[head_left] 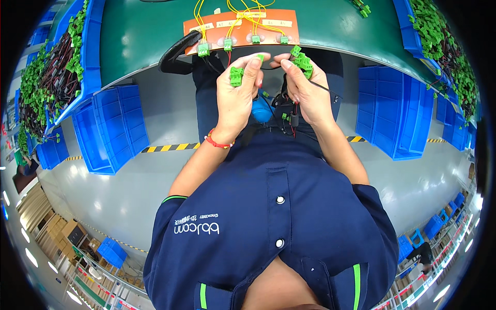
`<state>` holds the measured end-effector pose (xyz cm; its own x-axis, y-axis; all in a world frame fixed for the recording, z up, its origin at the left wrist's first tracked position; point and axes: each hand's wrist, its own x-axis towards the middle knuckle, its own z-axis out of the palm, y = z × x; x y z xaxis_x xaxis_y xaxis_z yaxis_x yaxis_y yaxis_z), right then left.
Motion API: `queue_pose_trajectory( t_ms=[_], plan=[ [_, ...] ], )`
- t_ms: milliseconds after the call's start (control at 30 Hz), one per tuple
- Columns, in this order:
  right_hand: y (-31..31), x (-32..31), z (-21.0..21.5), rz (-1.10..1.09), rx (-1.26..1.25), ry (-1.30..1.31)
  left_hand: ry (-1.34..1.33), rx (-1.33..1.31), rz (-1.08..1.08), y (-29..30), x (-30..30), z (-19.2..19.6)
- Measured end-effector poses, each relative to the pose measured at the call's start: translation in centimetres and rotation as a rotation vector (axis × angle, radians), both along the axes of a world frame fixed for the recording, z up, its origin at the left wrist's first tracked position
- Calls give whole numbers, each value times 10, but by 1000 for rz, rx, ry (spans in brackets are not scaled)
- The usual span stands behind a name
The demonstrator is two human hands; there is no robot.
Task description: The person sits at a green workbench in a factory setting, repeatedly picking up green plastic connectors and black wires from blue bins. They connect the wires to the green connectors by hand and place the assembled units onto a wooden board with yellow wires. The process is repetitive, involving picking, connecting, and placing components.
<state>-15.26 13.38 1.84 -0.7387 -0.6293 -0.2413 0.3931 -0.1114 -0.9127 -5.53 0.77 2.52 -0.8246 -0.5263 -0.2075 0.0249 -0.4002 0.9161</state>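
Note:
My left hand (pixel 233 101), a red bracelet at its wrist, has its fingers closed on green terminal connectors (pixel 236 76). Another small green piece sits between its thumb and forefinger tips. Close by on the right, my right hand (pixel 311 95) grips a cluster of green connectors (pixel 303 63) with dark wires hanging below. The fingertips of both hands are near each other but apart. Just beyond them an orange board (pixel 268 34) lies along the table's near edge, with several green sockets (pixel 203 49) on its front and yellow wires (pixel 200 15) running from them.
A black curved piece (pixel 175 58) juts out left of the board. On the green table (pixel 139 39), blue bins stand at left (pixel 93 46) and right (pixel 405 31), heaped with wired green connectors. More blue bins (pixel 111 126) stand below the edge. Loose connectors (pixel 362 8) lie far right.

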Motion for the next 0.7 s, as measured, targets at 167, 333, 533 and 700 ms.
queue_pose_trajectory(
  t_ms=[167,333,533,700],
  plan=[
    [3,-2,3,16,24,61,60,95,21,4,-7,-4],
    [1,-2,-1,62,27,99,18,90,38,-1,-12,-7],
    [-7,-9,-1,43,41,82,-25,154,111,-2,-12,-4],
    [-11,-12,-1,19,59,75,-16,210,146,-3,-17,1]
  ],
)
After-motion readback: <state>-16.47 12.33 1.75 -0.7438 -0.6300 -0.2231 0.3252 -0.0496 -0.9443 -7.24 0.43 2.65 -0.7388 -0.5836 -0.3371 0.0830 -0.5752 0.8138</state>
